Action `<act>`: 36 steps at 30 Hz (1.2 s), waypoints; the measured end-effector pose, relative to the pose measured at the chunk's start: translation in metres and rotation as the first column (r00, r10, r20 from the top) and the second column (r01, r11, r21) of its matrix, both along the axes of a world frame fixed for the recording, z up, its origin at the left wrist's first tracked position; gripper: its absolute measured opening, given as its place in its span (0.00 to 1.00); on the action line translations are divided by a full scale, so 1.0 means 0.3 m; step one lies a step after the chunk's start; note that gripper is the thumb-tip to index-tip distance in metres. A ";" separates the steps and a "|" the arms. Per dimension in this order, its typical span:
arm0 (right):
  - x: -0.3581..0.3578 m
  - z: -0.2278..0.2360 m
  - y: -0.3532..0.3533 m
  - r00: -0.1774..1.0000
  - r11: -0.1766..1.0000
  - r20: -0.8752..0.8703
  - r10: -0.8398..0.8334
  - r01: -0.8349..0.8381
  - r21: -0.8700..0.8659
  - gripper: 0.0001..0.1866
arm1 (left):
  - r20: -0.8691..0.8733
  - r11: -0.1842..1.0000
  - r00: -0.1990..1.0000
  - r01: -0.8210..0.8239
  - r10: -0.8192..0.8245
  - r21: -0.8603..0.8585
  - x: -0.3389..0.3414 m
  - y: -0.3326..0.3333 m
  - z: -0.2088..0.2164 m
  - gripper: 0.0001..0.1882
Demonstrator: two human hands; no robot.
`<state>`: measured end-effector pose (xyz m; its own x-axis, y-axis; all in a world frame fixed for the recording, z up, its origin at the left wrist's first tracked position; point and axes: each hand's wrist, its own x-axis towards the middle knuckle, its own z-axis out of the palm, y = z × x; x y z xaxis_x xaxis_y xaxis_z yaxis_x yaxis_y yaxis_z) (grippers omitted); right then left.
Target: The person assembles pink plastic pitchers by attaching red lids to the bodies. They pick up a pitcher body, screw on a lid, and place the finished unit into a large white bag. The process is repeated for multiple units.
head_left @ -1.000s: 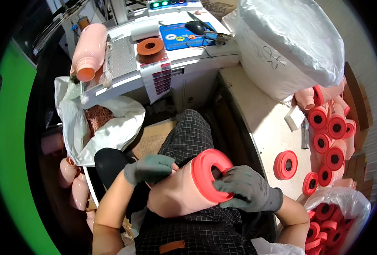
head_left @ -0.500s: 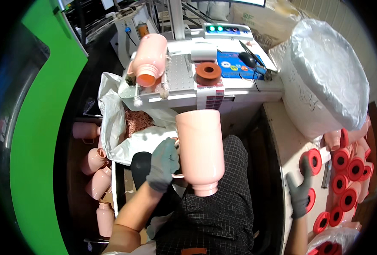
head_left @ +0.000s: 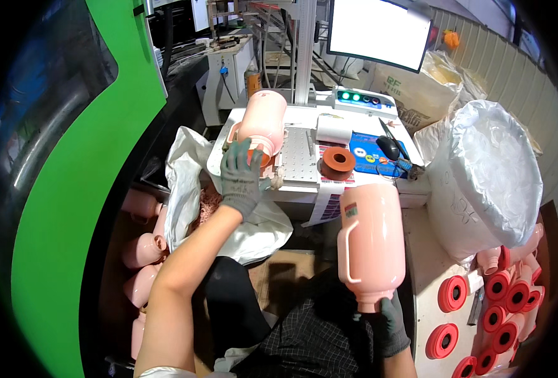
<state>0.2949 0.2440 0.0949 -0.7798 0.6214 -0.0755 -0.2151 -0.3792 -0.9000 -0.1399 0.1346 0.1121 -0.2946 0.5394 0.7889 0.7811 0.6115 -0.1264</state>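
Note:
A large pink plastic jug with a side handle is upside down above my right thigh. My gloved right hand grips it at the neck, the fingers partly hidden behind it. A small label shows near the jug's upper end. My left hand, also in a grey glove, is raised with its fingers stretched out. It overlaps the mouth and handle side of a second pink jug, which lies on the white worktable; whether it touches that jug I cannot tell.
Several pink jugs lie in a bin at left, beside a white sack of pink shavings. Red ring-shaped lids cover the right side table below a large lined tub. An orange-brown ring and a monitor stand ahead.
The held jug has passed from my left hand to my right and moved right, its handle now showing in front. My left hand has reached forward to the jug on the worktable. The view has tilted up.

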 end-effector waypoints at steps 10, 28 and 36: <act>-0.407 0.109 0.067 0.990 0.991 -0.072 0.122 -0.118 0.057 0.35 | -0.079 0.770 0.965 0.248 -0.251 0.587 0.206 -0.360 0.228 0.33; -1.536 0.069 -0.034 0.822 0.959 0.500 -0.272 0.189 0.211 0.72 | 0.690 0.692 0.171 -0.059 -0.703 0.719 0.622 -0.880 -0.074 0.29; -1.521 0.090 0.008 0.811 0.917 0.498 -0.307 0.112 0.382 0.71 | 0.625 0.648 0.211 0.064 -0.752 0.759 0.592 -0.856 -0.052 0.27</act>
<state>-0.1613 0.2464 0.1219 -0.5194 0.8284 -0.2098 0.2999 -0.0532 -0.9525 0.0378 -0.1221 0.0966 -0.7968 0.4768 0.3711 0.3272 -0.1758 0.9284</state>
